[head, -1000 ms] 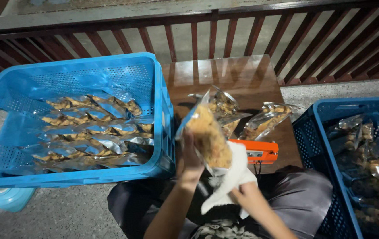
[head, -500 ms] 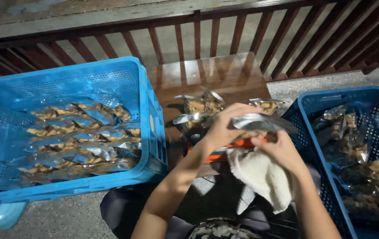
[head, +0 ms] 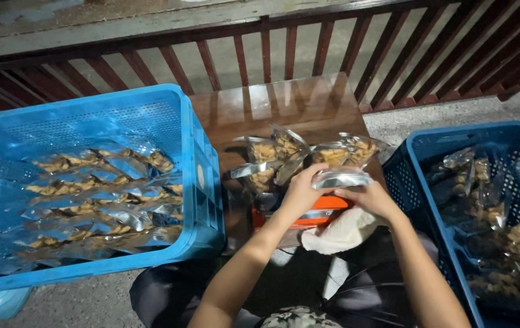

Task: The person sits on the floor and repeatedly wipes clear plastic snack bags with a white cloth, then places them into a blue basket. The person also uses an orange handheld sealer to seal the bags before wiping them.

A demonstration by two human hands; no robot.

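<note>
Both hands, left hand (head: 301, 193) and right hand (head: 369, 197), pinch a silvery pouch (head: 341, 178) above the orange sealer (head: 308, 217). Judging by this, sealing is underway; lowering its mouth squarely comes next.

pouch (head: 340, 178) lowered from upright to flat over orange sealer (head: 308, 217), both hands (head: 301, 193) now gripping it, cloth (head: 340, 232) dropped below

- The left hand (head: 299, 193) and right hand (head: 370, 199) together grip a shiny clear pouch (head: 340, 178) by its top edge, just above an orange sealer (head: 308, 217).
- A white cloth (head: 340, 232) lies under the right hand, on the lap.
- Filled snack pouches (head: 299, 155) are piled on the brown wooden table (head: 278, 106) just beyond.
- At left, a light blue crate (head: 202, 182) holds rows of pouches.
- At right, a dark blue crate (head: 418, 143) holds more.
- A dark red railing (head: 266, 51) runs along the far side.
</note>
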